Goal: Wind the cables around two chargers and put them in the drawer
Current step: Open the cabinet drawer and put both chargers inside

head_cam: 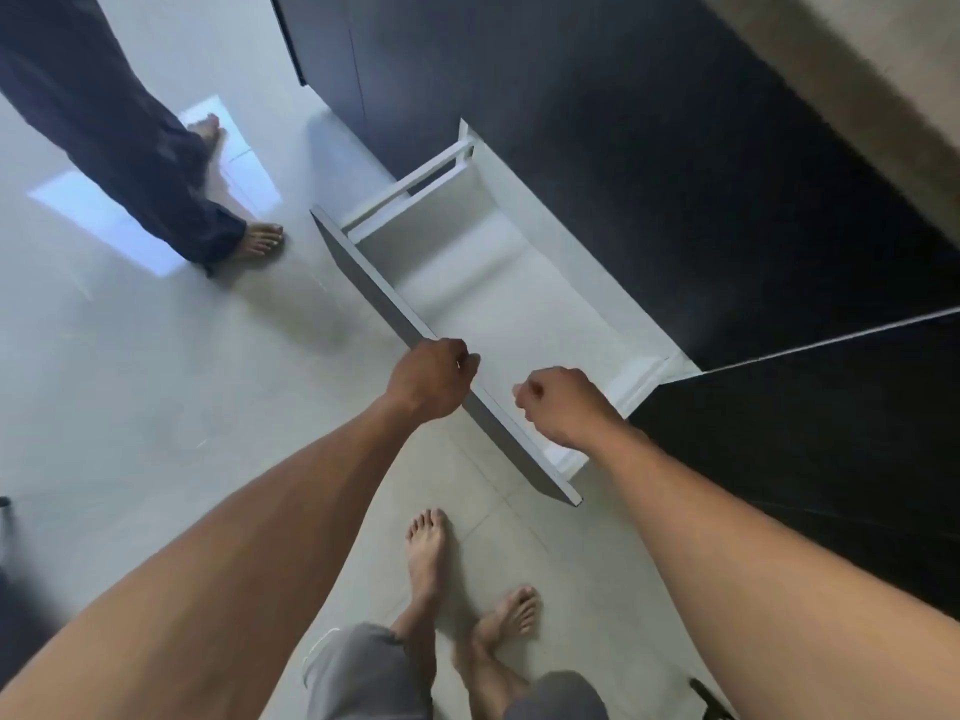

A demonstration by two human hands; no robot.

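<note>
The drawer (498, 283) stands pulled out, its white bottom reachable from above. Its front (368, 272) and the dark cabinets (675, 174) wall it in; another person (130, 148) stands left

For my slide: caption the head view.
Left hand grips the open white drawer; right hand curled over its front panel.

The floor (156, 397) is pale glossy tile, pretty reflective, with a bright bluish patch of light (104, 215) on it up left. Near-black cabinet fronts (623, 148) run along the right, beige countertop (857, 80) above them. Another person (130, 148) in dark trousers stands barefoot nearby.
</note>
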